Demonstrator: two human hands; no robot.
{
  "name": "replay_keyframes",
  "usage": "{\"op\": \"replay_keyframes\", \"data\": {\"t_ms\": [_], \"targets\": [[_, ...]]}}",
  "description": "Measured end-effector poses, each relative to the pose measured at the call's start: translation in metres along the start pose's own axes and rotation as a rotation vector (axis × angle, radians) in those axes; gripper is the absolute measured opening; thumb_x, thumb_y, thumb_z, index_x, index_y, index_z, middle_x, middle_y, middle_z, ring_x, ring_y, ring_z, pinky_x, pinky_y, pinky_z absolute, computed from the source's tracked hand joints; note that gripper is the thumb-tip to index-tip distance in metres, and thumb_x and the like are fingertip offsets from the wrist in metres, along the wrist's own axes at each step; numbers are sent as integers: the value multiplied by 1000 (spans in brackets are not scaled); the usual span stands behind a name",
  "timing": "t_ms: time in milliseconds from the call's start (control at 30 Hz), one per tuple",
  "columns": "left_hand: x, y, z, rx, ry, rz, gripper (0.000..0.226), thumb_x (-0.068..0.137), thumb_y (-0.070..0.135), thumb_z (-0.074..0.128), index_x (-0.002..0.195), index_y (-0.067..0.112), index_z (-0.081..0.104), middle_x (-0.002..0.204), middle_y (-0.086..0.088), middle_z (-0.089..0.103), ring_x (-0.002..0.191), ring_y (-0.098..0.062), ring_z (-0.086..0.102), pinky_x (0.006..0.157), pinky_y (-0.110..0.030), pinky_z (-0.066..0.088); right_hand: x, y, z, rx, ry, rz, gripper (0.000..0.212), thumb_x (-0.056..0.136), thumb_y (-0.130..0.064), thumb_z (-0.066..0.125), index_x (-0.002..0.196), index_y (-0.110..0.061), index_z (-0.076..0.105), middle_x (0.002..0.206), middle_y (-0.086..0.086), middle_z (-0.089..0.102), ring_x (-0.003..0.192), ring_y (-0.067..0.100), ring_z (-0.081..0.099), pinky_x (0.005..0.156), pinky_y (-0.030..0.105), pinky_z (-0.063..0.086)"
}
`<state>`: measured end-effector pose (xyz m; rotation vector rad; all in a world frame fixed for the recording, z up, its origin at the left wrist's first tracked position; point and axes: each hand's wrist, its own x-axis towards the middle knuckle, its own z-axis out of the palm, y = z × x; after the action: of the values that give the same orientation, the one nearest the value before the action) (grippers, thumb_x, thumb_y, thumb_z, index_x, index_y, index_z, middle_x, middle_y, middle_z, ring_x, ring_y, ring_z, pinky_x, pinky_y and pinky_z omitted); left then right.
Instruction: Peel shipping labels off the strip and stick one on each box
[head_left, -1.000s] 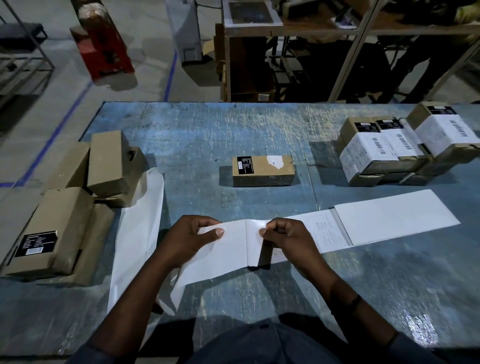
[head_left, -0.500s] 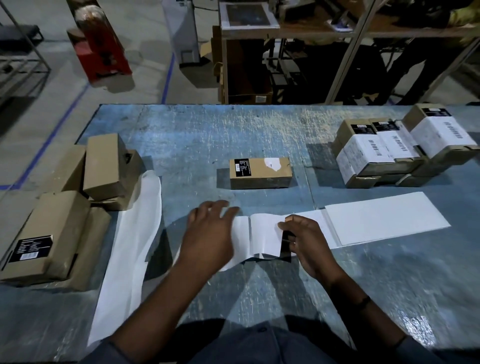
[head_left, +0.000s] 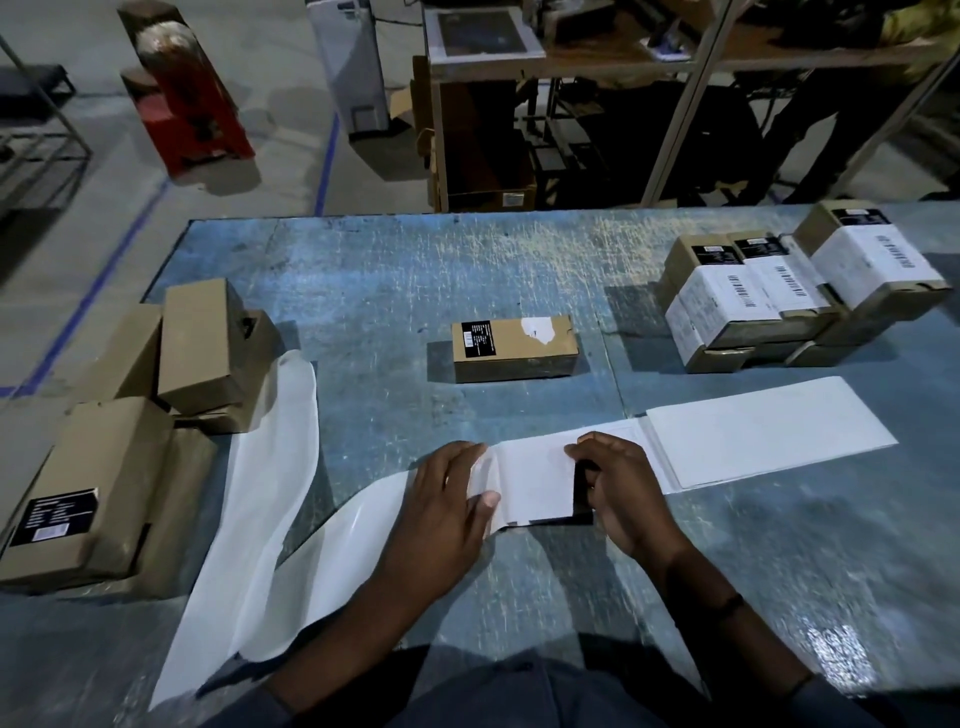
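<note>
A white label strip lies across the near half of the table, folded at its right end. My left hand lies on the strip, thumb pressing its near edge, fingers on the backing. My right hand pinches the edge of a white label lifted off the strip. Spent glossy backing trails off to the left. One brown box with a black sticker stands alone mid-table, beyond both hands.
Unlabelled brown boxes are piled at the left edge, one long box nearest me. Boxes with white shipping labels are stacked at the far right. Beyond the table stand a shelf rack and a red object on the floor.
My left hand came down onto the strip and now presses it near the label. My right hand moved slightly right, still pinching the label edge. The strip lies flatter on the table.
</note>
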<state>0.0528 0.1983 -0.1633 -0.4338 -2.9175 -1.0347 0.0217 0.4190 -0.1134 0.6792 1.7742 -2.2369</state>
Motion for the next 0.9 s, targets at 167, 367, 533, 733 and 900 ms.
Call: {"op": "replay_keyframes", "data": {"t_ms": [167,367,533,733,900], "targets": [[4,-13,1,129,-24,51,43,105,42,44,145,27,50,158,6,35,144,-18,34,120,-30,18,3,-9,-12,58,76,-80,21,90,5,57,72,-6,58,66,2,60,64,17,60,66,30,45],[8,-12,-2,192,-56,37,45,107,43,38,150,36,46,162,5,30,147,-22,28,121,-41,24,1,-25,-33,130,148,-96,14,75,-11,62,67,-15,51,74,8,49,76,26,50,69,35,36],[10,-6,-6,255,-124,1,49,103,42,31,151,52,37,165,7,22,149,-23,20,121,-51,25,1,-43,-50,265,149,-75,7,87,-14,56,91,-8,60,90,14,63,87,33,63,65,32,52],[19,9,-22,105,-141,-10,55,100,30,52,152,46,41,164,14,22,150,-15,20,122,-49,30,-15,-65,-48,146,191,-250,16,98,-8,48,83,-10,54,77,2,58,81,21,59,61,28,43],[24,58,-39,-211,-62,191,85,88,55,75,158,37,30,161,16,25,151,-6,27,118,-22,32,-41,-61,-6,164,87,-208,23,93,-5,58,75,-19,54,65,0,49,63,18,50,59,26,44]]}}
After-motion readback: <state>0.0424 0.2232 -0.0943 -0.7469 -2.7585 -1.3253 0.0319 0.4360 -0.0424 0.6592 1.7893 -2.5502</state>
